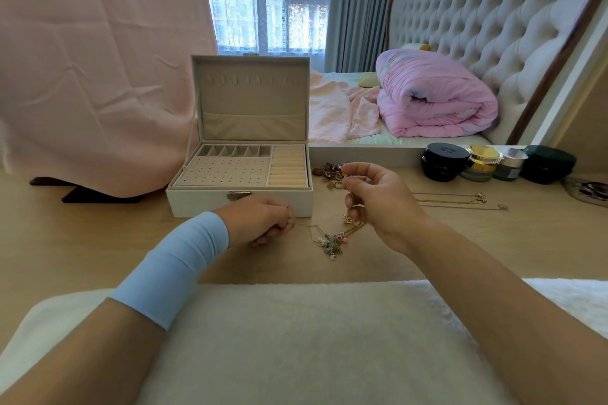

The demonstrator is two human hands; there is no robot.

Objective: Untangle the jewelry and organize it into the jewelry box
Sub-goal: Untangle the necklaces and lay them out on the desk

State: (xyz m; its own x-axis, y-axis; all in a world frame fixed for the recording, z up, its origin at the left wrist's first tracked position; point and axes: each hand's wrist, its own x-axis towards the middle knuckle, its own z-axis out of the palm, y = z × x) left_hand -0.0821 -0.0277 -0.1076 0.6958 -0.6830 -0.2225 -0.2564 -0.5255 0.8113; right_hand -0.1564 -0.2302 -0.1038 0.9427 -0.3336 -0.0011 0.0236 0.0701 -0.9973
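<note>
A white rectangular jewelry box (197,204) lined in beige velvet stood on the pale wooden desk (98,240) with its lid upright. Its tray showed a back row of small square cells, a perforated earring panel and a column of cream ring rolls, with no jewelry visible in any of them. The row of hooks and the slack pocket inside the lid were bare too. At the desk's far right sat a black round jar (444,161), a gold-lidded jar (482,163), a silver-lidded jar (511,163) and a dark green case (547,164); no writing on them could be read. The tangle (332,240) of fine chains, small charms and coloured beads lay on the desk just in front of the box's right corner, between the hands. The left hand (260,217), with a light blue sleeve (177,266) on its forearm, had its fingers (283,230) curled, pinching a thin chain (311,227) that led into the tangle. The right hand (385,204) was raised, its fingers (352,187) bent around a gold chain (357,226) that hung into the same knot. A dark red beaded cluster (329,171) lay beside the box, and thin gold necklaces (460,200) lay stretched out to the right.
</note>
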